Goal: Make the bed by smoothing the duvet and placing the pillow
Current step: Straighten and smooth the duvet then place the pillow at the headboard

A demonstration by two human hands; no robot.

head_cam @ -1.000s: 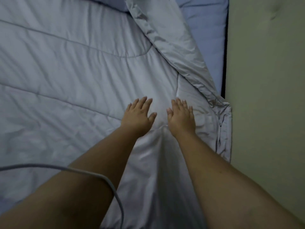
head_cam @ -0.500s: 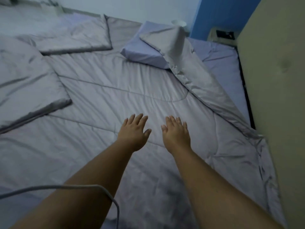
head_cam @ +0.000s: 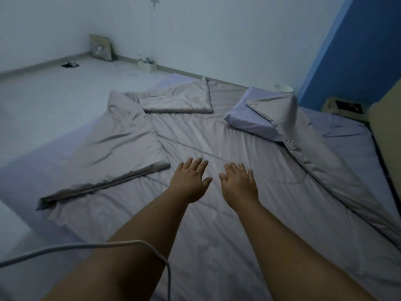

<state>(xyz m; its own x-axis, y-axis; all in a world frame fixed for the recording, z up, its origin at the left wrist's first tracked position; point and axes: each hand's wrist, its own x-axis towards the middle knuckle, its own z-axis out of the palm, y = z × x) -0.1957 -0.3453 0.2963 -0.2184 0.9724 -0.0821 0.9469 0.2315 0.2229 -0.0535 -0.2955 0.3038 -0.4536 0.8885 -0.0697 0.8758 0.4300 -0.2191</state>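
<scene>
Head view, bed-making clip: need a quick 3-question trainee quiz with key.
1. True or false: both hands are closed around a duvet corner.
2. Which duvet part partly covers the pillow: A) the folded-back left edge, B) the right flap, C) none?
3. Fill in: the left hand and right hand are open, palms down, side by side over the ____.

Key:
1. False: the left hand and right hand are open and flat, gripping nothing.
2. B: the right flap lies across the pillow.
3. duvet.
</scene>
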